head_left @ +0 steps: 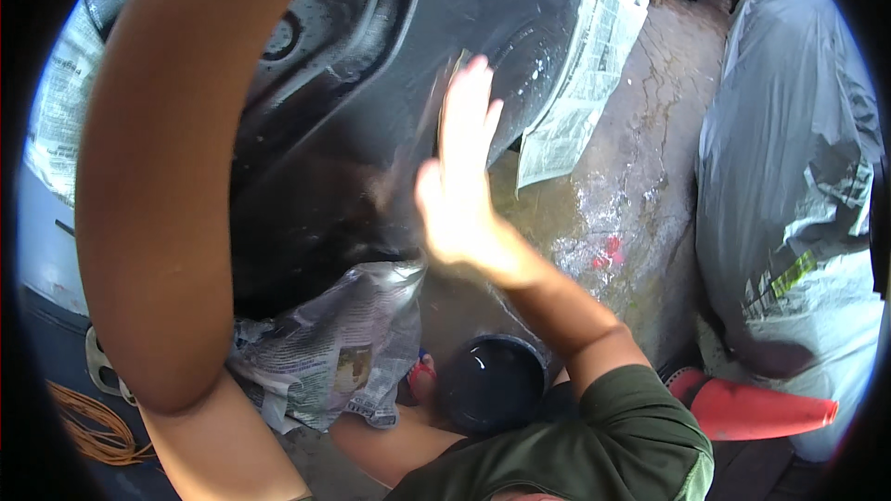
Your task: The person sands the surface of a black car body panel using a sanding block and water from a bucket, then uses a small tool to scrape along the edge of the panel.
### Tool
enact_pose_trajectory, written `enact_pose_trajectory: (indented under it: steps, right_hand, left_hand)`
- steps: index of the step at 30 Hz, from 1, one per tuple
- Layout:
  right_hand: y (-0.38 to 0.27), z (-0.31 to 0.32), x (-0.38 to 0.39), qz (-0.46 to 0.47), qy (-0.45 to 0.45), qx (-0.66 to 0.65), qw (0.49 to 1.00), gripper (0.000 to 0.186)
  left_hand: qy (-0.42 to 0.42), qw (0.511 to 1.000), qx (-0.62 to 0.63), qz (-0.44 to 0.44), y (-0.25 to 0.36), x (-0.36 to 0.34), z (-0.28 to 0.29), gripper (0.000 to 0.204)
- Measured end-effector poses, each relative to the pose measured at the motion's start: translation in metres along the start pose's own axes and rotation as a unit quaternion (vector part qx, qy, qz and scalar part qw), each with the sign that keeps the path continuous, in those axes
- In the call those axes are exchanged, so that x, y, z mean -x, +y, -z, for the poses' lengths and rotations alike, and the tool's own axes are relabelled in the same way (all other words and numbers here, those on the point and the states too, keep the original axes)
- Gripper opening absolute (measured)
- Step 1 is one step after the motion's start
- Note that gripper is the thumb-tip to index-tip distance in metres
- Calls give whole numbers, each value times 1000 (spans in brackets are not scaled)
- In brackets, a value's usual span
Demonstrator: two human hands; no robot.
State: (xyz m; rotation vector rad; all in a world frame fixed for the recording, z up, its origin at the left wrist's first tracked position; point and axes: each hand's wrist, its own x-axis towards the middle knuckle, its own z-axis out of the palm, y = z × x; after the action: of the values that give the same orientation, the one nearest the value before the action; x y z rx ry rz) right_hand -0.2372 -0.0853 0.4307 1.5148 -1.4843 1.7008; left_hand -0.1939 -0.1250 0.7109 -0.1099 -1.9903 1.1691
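My right hand [457, 176] lies flat, fingers straight and together, against a wet black car body panel [353, 111]. A thin tan sheet [458, 59] shows as a corner just above the fingertips, pressed between hand and panel. My left arm rises from the lower left, arcs across the left side and leaves the picture at the top, so my left hand is out of view. White streaks and droplets mark the panel to the right of my right hand.
Newspaper [585, 65] masks the panel's right edge, and more crumpled newspaper [343, 353] hangs below it. A dark round bucket [492, 380] stands on the wet concrete floor [640, 158]. An orange cone [761, 406] lies at the right beside a grey-covered bulk [789, 148]. Orange cord [88, 422] is coiled at the lower left.
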Motion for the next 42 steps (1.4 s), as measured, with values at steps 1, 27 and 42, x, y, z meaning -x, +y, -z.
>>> enact_pose_trajectory:
  steps: [1, 27, 42]
  right_hand:
    - [10, -7, 34, 12, -27, 6, 1000, 84]
    - [34, 24, -55, -130, 96, 39, 986, 74]
    - [17, 20, -51, -36, 60, 27, 997, 83]
  left_hand:
    - [-19, 1000, 21, 11, 0, -3, 3, 52]
    - [-108, 987, -57, -109, 20, 14, 1, 44]
    - [-109, 992, -58, -13, 21, 0, -3, 60]
